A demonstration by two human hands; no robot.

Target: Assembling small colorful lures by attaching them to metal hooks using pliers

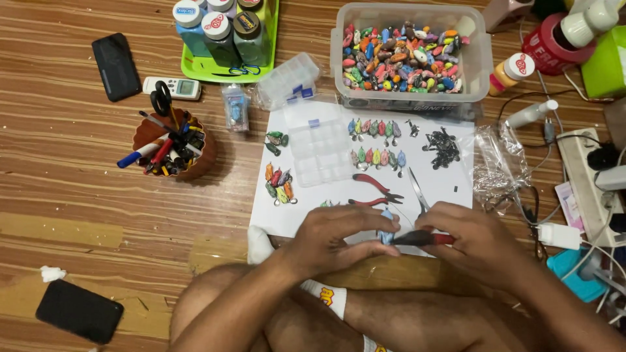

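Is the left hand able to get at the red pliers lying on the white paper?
Probably yes: the red pliers lie uncovered just beyond the left hand, though that hand now holds a small blue lure.

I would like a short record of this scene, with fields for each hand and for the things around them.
left hand: pinches a small blue lure
right hand: grips red-handled pliers, tip at the lure
work surface: white sheet on wooden floor
on sheet: rows of painted lures, scissors, spare red pliers, clear divided box
behind: clear tub of coloured lures

Warm, even light; hands perhaps blurred.
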